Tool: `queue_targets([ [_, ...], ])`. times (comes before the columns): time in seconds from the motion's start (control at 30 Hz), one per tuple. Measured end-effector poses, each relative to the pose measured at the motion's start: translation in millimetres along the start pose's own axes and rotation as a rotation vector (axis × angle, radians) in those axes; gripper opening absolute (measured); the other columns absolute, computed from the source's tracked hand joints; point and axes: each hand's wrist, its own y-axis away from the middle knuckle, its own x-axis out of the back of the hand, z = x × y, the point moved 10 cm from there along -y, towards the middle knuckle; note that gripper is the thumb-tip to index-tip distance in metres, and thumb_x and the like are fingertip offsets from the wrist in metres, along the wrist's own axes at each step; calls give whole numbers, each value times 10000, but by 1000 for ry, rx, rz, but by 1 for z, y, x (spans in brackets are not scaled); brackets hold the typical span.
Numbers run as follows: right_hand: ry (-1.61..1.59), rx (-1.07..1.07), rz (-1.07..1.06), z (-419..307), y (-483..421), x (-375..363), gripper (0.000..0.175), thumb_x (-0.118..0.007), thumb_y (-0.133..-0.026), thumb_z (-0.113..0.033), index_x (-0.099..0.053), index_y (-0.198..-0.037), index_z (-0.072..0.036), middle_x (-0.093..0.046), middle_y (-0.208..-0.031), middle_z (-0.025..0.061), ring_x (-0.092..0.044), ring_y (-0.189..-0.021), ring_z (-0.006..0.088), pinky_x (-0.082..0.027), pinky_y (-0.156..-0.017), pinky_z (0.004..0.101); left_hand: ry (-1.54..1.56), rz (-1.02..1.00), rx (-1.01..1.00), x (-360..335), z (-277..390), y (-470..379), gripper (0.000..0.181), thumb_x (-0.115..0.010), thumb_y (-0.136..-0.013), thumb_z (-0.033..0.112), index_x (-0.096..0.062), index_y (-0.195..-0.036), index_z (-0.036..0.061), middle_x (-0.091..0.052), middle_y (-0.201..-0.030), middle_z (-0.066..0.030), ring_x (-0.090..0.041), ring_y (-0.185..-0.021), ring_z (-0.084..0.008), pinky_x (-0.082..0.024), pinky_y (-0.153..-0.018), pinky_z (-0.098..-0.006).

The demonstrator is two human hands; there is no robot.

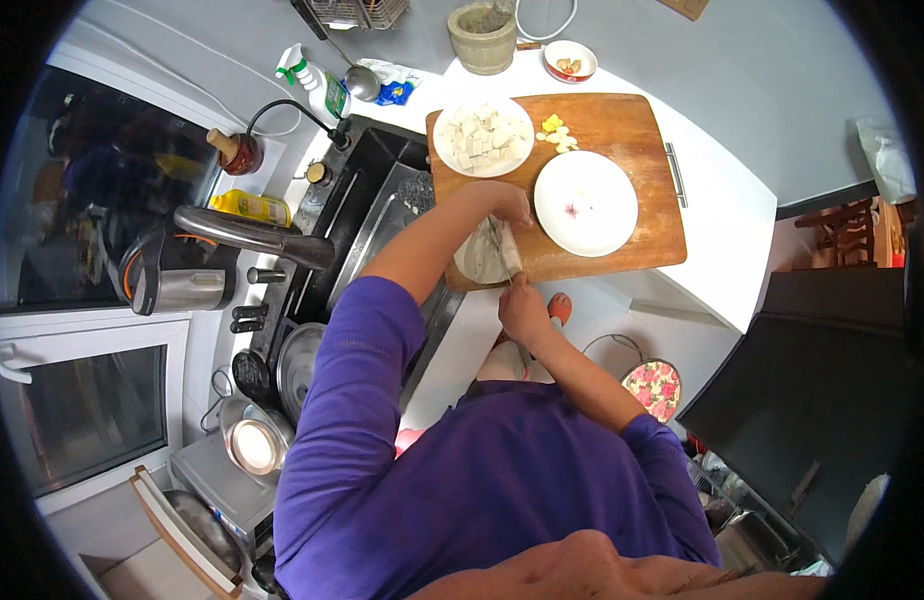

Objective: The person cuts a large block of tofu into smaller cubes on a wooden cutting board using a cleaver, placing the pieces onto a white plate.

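My left hand bends down over the far end of a pale elongated piece of food; its fingertips are largely hidden. My right hand is closed around what appears to be a knife handle at the near end, with a thin blade edge beside the food. A pale, roundish flat surface lies left of it on the wooden cutting board. A white plate with a small reddish mark sits to the right. Farther back are a plate of white cubes, likely tofu, peeled garlic cloves and yellow pieces.
Left of the board are a dark sink with a faucet, a spray bottle and a yellow bottle. Behind it stand a stone mortar and a small bowl. A ladle is near the back left.
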Motion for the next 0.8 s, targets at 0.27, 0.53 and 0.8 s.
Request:
queue_targets([
  [0.27,8,27,5,5,2,1,311,-430,-766,-122,-338,-966,97,-522,-598,245,-519,-570,395,-410,-539,466,-290,-183,153,-14,11,2,381,-577,-680,402,-612,-901,94,-587,-899,-99,-551,-823,-235,-429,-701,-339],
  [0.53,70,53,79,-4,5,33,112,-406,-746,-93,-402,-809,0,-557,-640,190,-568,-598,332,-461,-527,406,-404,-215,159,-12,15,-1,442,-580,-668,414,-591,-959,82,-556,-1000,-106,-523,-922,-248,-414,-760,-349],
  [0.8,118,131,60,-11,2,45,125,-421,-730,-83,-409,-819,4,-560,-637,179,-570,-592,323,-464,-511,384,-342,-243,180,-10,10,2,533,-474,-716,511,-581,-962,50,-553,-985,-135,-516,-912,-273,-391,-774,-357],
])
